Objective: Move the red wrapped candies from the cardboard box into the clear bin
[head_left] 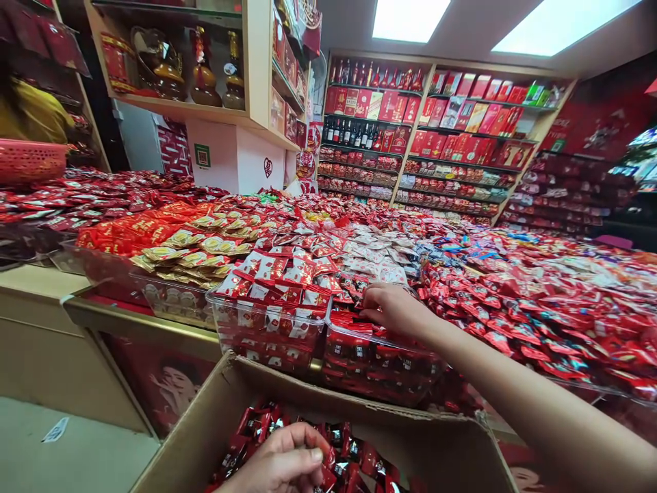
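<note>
In the lower middle, my left hand (292, 455) is inside an open cardboard box (354, 404), thumb and fingers closed around dark red wrapped candies (354, 448) that lie loose there. My right hand (393, 308) reaches over a clear plastic bin (380, 342) just beyond the box. Its fingers are bent down onto the dark red packets in that bin; what they hold, if anything, is hidden. Left of it stands another clear bin (267, 308), heaped with red and white packets (300, 270).
Gold packets (205, 239) and bright red packets (148, 226) fill bins at left; more sweets (493, 287) spread rightward. Shelves (405, 137) with bottles and red boxes line the back wall. A person's yellow sleeve (38, 113) shows by a pink basket (31, 161) at far left.
</note>
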Motion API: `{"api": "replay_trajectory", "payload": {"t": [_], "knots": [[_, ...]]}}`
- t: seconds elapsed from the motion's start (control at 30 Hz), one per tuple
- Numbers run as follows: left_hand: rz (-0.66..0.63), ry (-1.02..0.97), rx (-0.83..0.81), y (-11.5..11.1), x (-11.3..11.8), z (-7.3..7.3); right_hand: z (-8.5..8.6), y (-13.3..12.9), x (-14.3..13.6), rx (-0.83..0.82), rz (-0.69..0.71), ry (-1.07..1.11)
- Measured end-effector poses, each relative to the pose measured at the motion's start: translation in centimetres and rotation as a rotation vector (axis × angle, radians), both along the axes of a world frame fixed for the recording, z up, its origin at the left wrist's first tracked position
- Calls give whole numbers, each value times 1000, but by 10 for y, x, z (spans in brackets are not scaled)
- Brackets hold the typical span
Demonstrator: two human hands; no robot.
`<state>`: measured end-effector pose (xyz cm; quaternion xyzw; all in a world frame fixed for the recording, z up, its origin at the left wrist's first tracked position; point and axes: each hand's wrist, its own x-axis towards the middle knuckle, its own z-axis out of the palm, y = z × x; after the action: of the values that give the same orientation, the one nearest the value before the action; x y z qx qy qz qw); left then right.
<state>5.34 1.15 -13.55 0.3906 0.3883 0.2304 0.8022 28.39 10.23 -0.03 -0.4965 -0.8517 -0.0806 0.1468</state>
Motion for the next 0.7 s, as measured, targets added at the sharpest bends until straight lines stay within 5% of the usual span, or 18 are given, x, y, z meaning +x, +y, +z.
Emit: {"api": "replay_trajectory", "payload": {"t": [0.4,0.7], "knots": [[-139,31,124,-1,-1,-25,18,2,12,-53,-67,59],[-203,183,294,-1,-1,-19,19,17,12,-65,5,32]]}}
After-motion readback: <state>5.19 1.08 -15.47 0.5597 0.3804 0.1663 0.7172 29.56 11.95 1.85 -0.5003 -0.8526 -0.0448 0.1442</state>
